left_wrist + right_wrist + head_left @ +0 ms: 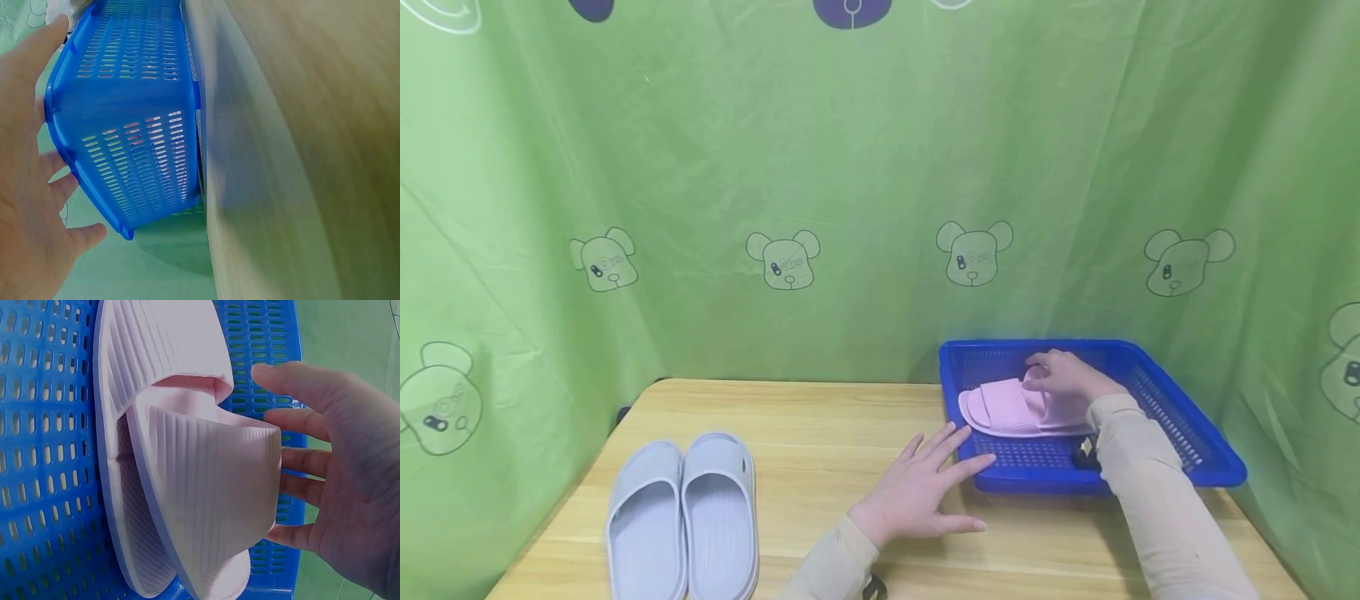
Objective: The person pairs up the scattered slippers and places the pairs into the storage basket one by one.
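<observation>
Firstly, two grey slippers [715, 517] lie side by side on the table [820, 458], left of the left hand and well apart from it. The left hand [921, 492] is released, fingers spread, their tips at the near left corner of the blue basket [1045, 481]; whether they press the rim cannot be determined. The basket sits ahead and to the right of that hand. Inside it, two pink slippers [1007, 407] lie just left of and beneath the right hand, one overlapping the other. The right hand [1067, 375] is unclenched, fingers extended against the upper slipper's strap, thumb apart from it.
</observation>
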### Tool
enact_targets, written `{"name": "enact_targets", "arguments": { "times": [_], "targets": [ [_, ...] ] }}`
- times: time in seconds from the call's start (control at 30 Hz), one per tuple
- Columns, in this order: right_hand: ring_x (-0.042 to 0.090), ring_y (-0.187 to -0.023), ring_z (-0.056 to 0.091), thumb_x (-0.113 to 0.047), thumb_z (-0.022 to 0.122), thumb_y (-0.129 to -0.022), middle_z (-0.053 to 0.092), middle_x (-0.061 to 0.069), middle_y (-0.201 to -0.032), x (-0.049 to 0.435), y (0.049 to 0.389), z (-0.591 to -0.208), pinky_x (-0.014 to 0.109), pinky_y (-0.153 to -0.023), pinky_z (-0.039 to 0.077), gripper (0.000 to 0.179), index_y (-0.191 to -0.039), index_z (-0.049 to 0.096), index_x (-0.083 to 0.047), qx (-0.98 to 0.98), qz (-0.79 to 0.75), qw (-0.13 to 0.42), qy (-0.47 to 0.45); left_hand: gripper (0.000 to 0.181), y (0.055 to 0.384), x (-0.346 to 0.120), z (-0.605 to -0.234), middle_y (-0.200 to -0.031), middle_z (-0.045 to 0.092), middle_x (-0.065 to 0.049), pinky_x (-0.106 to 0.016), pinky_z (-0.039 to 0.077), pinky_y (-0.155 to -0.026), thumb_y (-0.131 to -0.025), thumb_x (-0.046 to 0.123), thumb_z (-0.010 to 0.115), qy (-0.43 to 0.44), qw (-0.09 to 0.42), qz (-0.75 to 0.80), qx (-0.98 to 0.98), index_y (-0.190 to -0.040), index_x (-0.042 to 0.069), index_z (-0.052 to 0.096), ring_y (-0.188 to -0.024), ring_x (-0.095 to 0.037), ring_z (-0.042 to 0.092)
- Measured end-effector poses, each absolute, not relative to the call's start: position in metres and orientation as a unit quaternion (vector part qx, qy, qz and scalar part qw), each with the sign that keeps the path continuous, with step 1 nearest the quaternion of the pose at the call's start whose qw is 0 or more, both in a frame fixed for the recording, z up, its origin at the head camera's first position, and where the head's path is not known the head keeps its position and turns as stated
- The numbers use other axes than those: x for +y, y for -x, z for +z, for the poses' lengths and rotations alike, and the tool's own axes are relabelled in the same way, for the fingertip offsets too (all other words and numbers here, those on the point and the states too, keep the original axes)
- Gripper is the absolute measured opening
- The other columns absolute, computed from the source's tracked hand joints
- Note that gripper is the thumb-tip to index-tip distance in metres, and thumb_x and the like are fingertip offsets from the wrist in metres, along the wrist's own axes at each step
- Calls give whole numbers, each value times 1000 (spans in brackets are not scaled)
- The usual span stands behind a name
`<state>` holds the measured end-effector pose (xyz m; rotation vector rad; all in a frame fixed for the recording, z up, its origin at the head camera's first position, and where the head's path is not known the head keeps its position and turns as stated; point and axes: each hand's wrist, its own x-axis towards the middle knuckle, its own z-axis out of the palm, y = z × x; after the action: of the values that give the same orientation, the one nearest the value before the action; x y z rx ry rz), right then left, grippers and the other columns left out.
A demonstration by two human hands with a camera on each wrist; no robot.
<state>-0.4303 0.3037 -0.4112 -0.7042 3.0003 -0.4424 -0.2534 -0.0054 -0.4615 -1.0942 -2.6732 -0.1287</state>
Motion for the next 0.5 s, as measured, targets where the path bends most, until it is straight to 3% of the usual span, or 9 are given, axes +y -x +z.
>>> {"name": "enact_targets", "arguments": {
  "times": [0.27, 0.5],
  "targets": [
    [50, -108, 56, -36, 67, -88, 60, 31, -114, 306, 434, -415, 65, -93, 45, 59, -128, 56, 7, 963, -140, 15, 231, 83, 252, -6, -462, -166, 3, -1, -55, 25, -118, -85, 80, 39, 377, 129, -50, -916, -153, 46, 5, -154, -24, 9],
    [50, -108, 56, -34, 67, -87, 61, 31, -113, 309, 438, -419, 64, -94, 45, 59, -127, 56, 8, 962, -138, 8, 236, 83, 252, -6, -463, -166, 4, 0, -54, 25, -118, -85, 80, 39, 377, 134, -50, -915, -153, 47, 5, -154, -24, 10]
  ]
}}
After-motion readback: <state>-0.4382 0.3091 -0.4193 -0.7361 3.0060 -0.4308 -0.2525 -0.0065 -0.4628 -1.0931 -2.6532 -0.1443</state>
